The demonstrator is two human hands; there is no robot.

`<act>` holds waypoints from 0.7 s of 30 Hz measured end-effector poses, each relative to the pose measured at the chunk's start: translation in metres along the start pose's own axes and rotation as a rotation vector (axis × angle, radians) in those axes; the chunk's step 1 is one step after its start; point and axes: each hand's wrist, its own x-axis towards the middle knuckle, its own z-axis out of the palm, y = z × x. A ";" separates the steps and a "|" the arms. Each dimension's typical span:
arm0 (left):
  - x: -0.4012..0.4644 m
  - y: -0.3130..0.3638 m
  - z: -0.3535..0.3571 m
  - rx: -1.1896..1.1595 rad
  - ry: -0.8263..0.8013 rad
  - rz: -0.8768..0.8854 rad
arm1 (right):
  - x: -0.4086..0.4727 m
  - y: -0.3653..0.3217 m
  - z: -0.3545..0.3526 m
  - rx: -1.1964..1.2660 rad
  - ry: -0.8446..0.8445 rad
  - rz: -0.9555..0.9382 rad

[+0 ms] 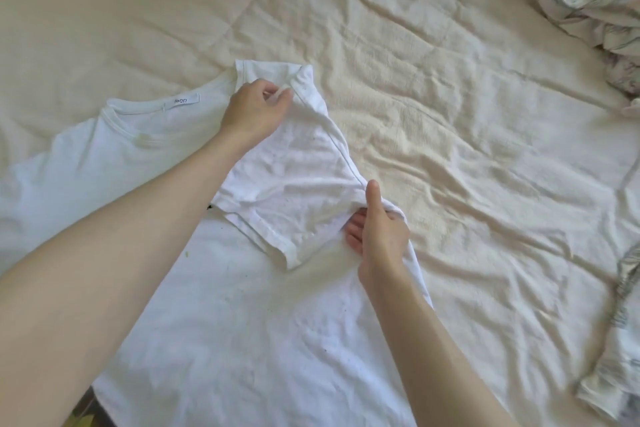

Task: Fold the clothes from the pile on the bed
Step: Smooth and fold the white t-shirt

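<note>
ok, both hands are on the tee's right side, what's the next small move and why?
Probably lay the folded flap flat and smooth it. The left hand pinches the shoulder of the white T-shirt, and the right hand holds the side edge. The sleeve is already turned inward over the chest but puckered, and the other side lies unfolded.

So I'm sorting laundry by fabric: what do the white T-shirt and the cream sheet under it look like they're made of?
The white T-shirt looks like thin, matte cotton-type jersey: it drapes softly, folds limply where the hands pinch it, and has stitched hems. The cream sheet looks like a matte woven cotton with a crinkled texture, creased all over. The exact fibre cannot be told from the picture.
</note>
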 end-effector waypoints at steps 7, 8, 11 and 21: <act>0.022 0.025 0.020 -0.427 0.019 -0.050 | 0.012 -0.007 -0.005 0.179 0.101 0.055; 0.021 0.025 0.021 -0.457 0.027 -0.045 | 0.013 -0.008 -0.008 0.226 0.077 0.073; 0.017 0.028 0.024 -0.575 -0.016 -0.088 | 0.014 -0.007 -0.018 0.442 -0.082 0.165; 0.017 0.039 0.018 -0.635 -0.063 -0.102 | 0.016 -0.009 -0.024 0.516 -0.185 0.142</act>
